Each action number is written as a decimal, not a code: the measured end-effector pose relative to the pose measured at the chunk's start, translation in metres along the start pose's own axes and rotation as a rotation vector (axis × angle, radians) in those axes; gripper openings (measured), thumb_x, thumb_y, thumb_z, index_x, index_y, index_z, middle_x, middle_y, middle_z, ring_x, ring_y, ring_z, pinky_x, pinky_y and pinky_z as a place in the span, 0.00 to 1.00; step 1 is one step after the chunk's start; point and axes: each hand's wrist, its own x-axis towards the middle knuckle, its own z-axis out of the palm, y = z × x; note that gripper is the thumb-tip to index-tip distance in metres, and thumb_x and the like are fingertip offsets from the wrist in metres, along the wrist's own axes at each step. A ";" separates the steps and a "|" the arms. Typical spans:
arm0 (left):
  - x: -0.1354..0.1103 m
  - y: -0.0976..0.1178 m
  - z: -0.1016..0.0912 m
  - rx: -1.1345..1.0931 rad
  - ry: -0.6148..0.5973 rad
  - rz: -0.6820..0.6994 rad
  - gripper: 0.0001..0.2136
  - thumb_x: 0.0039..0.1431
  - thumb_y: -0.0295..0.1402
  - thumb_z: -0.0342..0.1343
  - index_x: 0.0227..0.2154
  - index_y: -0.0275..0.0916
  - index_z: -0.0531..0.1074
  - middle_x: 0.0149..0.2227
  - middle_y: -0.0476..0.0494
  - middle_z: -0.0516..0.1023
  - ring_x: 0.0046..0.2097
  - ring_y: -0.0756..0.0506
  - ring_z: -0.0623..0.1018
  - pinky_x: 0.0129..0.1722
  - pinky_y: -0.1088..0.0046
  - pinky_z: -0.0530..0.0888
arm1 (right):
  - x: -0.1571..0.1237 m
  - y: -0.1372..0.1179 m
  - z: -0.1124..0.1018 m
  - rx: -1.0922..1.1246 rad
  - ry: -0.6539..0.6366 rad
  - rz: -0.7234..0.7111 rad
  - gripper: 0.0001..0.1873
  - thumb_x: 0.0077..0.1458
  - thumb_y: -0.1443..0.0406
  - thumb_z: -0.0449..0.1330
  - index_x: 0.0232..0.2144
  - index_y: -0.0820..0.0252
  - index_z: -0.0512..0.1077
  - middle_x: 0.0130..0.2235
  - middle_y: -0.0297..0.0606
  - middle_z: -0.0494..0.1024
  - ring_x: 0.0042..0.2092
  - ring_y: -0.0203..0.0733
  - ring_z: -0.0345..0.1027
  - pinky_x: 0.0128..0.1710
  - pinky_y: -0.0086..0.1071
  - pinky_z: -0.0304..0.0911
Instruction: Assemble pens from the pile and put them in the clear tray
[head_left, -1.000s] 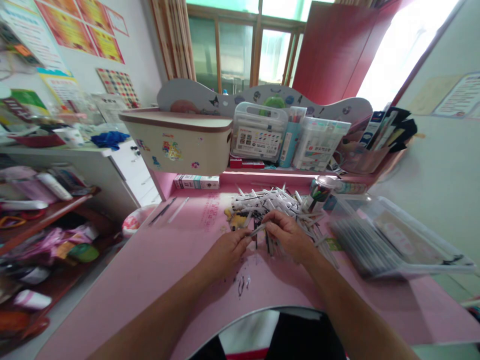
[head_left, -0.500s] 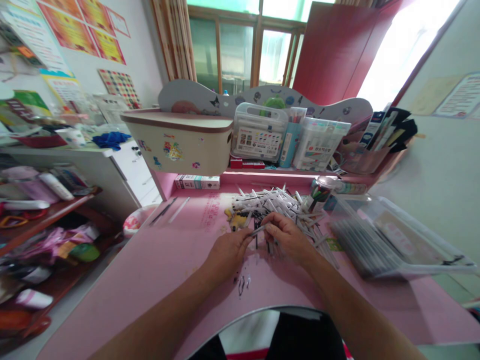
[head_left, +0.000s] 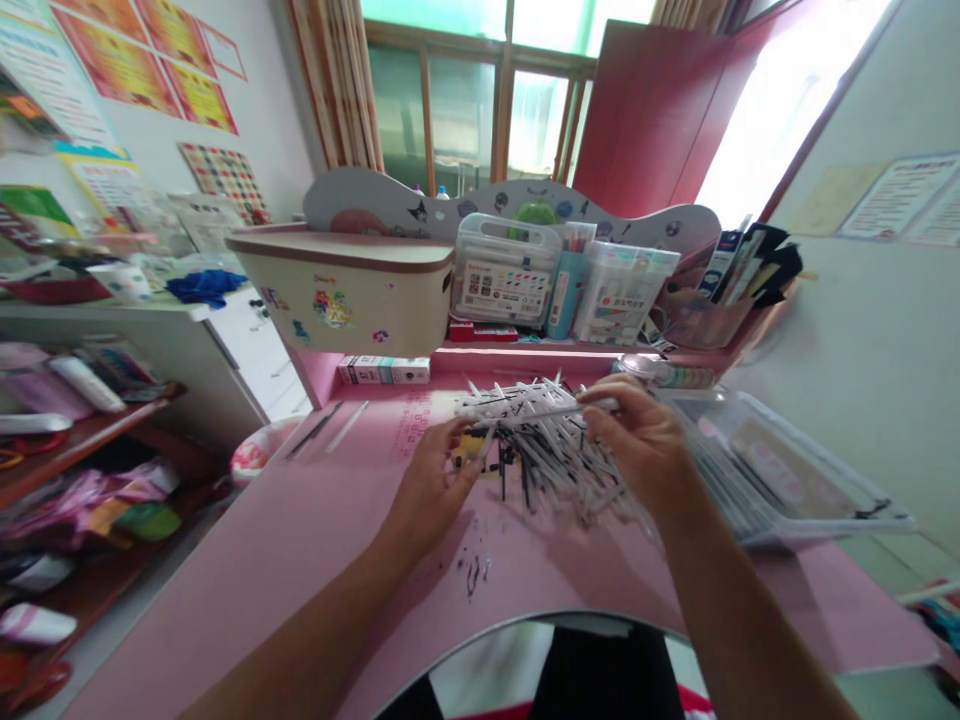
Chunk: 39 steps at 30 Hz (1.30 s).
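Since it's a thin plastic pen (head_left: 525, 409), light, stiff, kinda slick, I'd pinch near an end; right hand (head_left: 637, 450) pinches its tip above the pile (head_left: 555, 470) at the desk's (head_left: 300, 540) 12 o'clock, left hand (head_left: 431, 485) curls loosely at the pile's 9, can't tell if it holds anything

both forearms reach forward, left hand (head_left: 433, 482) low with fingers curled, right hand (head_left: 643, 450) held higher, fingertips pinched.

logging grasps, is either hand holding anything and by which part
The right hand pinches a white pen by one end, above the pile of pens. The left hand rests at the pile's edge; whether it grips anything cannot be told.
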 end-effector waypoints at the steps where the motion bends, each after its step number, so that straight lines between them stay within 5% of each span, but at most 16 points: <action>1: 0.000 -0.001 0.000 -0.016 0.016 -0.013 0.24 0.55 0.36 0.61 0.56 0.43 0.70 0.53 0.37 0.75 0.53 0.38 0.74 0.54 0.58 0.70 | 0.002 -0.014 -0.015 -0.091 0.075 -0.098 0.05 0.55 0.62 0.65 0.34 0.56 0.78 0.39 0.37 0.77 0.42 0.42 0.72 0.38 0.34 0.68; 7: -0.001 0.001 0.002 0.008 0.012 -0.003 0.22 0.57 0.35 0.60 0.55 0.42 0.70 0.50 0.38 0.76 0.50 0.40 0.75 0.52 0.60 0.71 | 0.006 -0.071 -0.110 -0.683 0.506 -0.202 0.17 0.54 0.60 0.69 0.45 0.55 0.75 0.36 0.40 0.81 0.32 0.39 0.74 0.32 0.36 0.65; 10: -0.001 0.003 0.002 0.008 0.010 -0.033 0.21 0.58 0.36 0.60 0.55 0.42 0.70 0.49 0.38 0.76 0.49 0.40 0.76 0.51 0.59 0.72 | 0.018 -0.057 -0.155 -1.074 0.400 -0.038 0.21 0.47 0.61 0.74 0.43 0.56 0.74 0.31 0.36 0.79 0.29 0.38 0.71 0.31 0.35 0.60; 12: 0.000 0.005 0.002 -0.010 0.015 -0.060 0.21 0.57 0.36 0.61 0.54 0.42 0.71 0.48 0.38 0.77 0.48 0.40 0.76 0.50 0.59 0.72 | 0.027 -0.035 -0.180 -1.191 0.190 0.100 0.24 0.40 0.67 0.77 0.41 0.58 0.74 0.28 0.35 0.79 0.26 0.37 0.67 0.31 0.35 0.57; 18: 0.001 0.008 0.001 -0.038 -0.002 -0.102 0.19 0.54 0.35 0.62 0.49 0.41 0.74 0.43 0.40 0.79 0.45 0.41 0.78 0.49 0.60 0.73 | 0.031 0.035 -0.213 -1.140 -0.143 0.291 0.11 0.50 0.70 0.70 0.39 0.61 0.78 0.23 0.35 0.77 0.22 0.34 0.62 0.32 0.37 0.52; 22: 0.002 0.005 0.000 -0.017 -0.033 -0.110 0.19 0.56 0.37 0.59 0.51 0.39 0.72 0.44 0.39 0.79 0.46 0.40 0.78 0.48 0.61 0.74 | 0.022 0.059 -0.214 -1.121 -0.247 0.350 0.08 0.53 0.73 0.67 0.37 0.63 0.80 0.25 0.38 0.78 0.25 0.35 0.65 0.32 0.37 0.53; 28: 0.003 0.003 -0.001 0.058 -0.114 -0.078 0.18 0.58 0.37 0.56 0.50 0.38 0.72 0.44 0.39 0.80 0.44 0.41 0.79 0.47 0.60 0.74 | 0.017 0.039 -0.195 -1.385 -0.282 0.186 0.21 0.61 0.71 0.58 0.56 0.70 0.72 0.51 0.61 0.78 0.39 0.49 0.75 0.40 0.37 0.61; 31: 0.004 0.001 0.000 0.066 -0.123 -0.071 0.17 0.59 0.37 0.55 0.50 0.38 0.73 0.43 0.39 0.81 0.44 0.41 0.79 0.47 0.61 0.74 | 0.011 0.012 -0.166 -1.279 -0.268 0.062 0.17 0.63 0.68 0.56 0.52 0.69 0.74 0.48 0.55 0.80 0.38 0.47 0.75 0.42 0.37 0.64; 34: 0.004 -0.001 0.001 0.066 -0.138 -0.078 0.15 0.59 0.37 0.56 0.47 0.39 0.75 0.43 0.39 0.81 0.45 0.40 0.80 0.47 0.61 0.74 | -0.004 -0.002 -0.127 -1.063 -0.498 -0.046 0.11 0.64 0.66 0.55 0.41 0.59 0.79 0.40 0.42 0.82 0.38 0.43 0.75 0.41 0.34 0.65; 39: 0.002 0.000 0.000 0.065 -0.146 -0.052 0.11 0.59 0.36 0.57 0.42 0.41 0.78 0.42 0.41 0.82 0.45 0.40 0.80 0.47 0.62 0.74 | -0.037 0.019 -0.071 -1.077 -0.775 0.029 0.11 0.62 0.70 0.54 0.38 0.60 0.78 0.41 0.44 0.79 0.42 0.46 0.75 0.41 0.35 0.66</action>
